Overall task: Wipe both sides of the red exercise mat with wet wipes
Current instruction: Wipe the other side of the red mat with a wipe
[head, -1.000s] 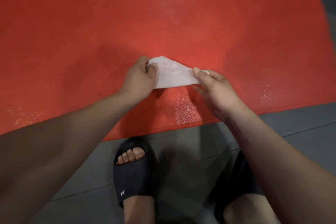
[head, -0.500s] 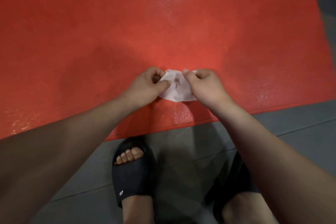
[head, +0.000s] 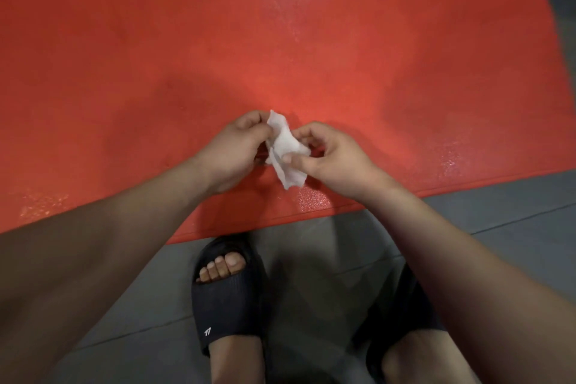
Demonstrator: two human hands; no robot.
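The red exercise mat lies flat on the floor and fills the upper part of the view, with wet, shiny patches near its front edge. A crumpled white wet wipe hangs a little above the mat near that edge. My left hand pinches the wipe's upper left part. My right hand pinches its right side between thumb and fingers. Both hands are close together over the mat.
Grey tiled floor runs along the mat's front edge. My two feet in black slides stand on it just below the mat. The mat's right edge meets dark floor at the far right.
The wipe was stretched wide between my hands, then my hands came together and bunched it. It now hangs crumpled and upright between my fingers, slightly nearer the mat's front edge.
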